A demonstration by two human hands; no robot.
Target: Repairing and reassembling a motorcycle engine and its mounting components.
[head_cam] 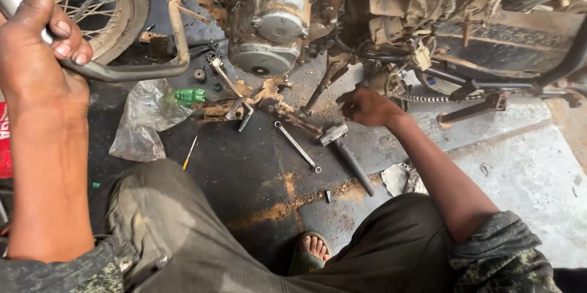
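the left hand [33,54] has its fingers curled tight round a bent metal bar [122,71] at far left; the bar runs left to right, then turns up toward the engine [269,30]. the right hand [367,106] reaches low under the motorcycle beside a drive chain [437,98]; whether its fingers grip anything cannot be told. just near of it a hammer [348,155] lies with its head far-left and handle pointing near-right, beside a spanner [298,146]. a crumpled clear plastic bag [143,118] with a green packet [191,95] lies at left.
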